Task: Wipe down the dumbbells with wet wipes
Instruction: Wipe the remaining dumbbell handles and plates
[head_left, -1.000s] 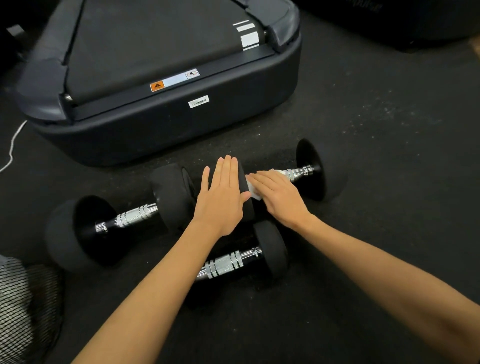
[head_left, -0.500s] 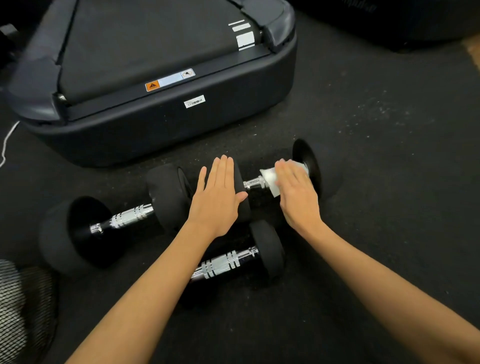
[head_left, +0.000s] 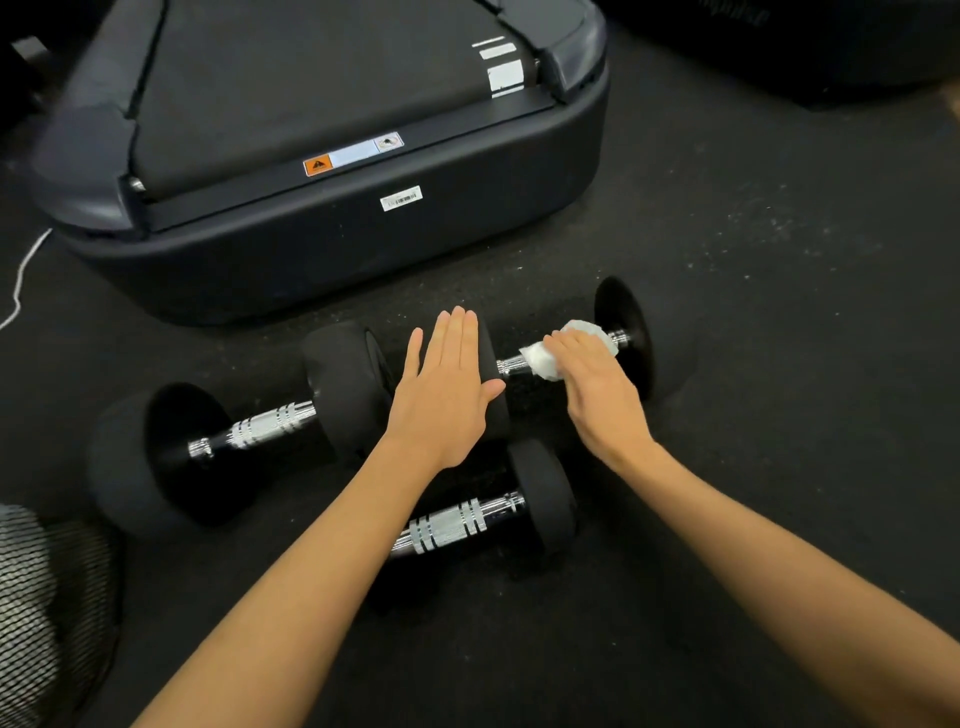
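Observation:
Three black dumbbells with chrome handles lie on the dark floor. On the far right dumbbell (head_left: 623, 332), my left hand (head_left: 447, 395) lies flat with its fingers together, pressing on the left head. My right hand (head_left: 597, 395) holds a white wet wipe (head_left: 545, 361) wrapped over that dumbbell's chrome handle, which it mostly hides. A larger dumbbell (head_left: 260, 426) rests to the left. A smaller dumbbell (head_left: 467, 525) lies nearer to me, its left head hidden under my left forearm.
The rear end of a black treadmill (head_left: 332, 249) stands just behind the dumbbells. A mesh fan guard (head_left: 47, 613) fills the lower left corner, and a white cable (head_left: 21, 280) runs along the left edge. Another dark machine base (head_left: 831, 52) sits at the top right.
My right hand slid the wipe rightward along the handle, from beside the left head towards the right head. My left hand stayed pressed on the left head.

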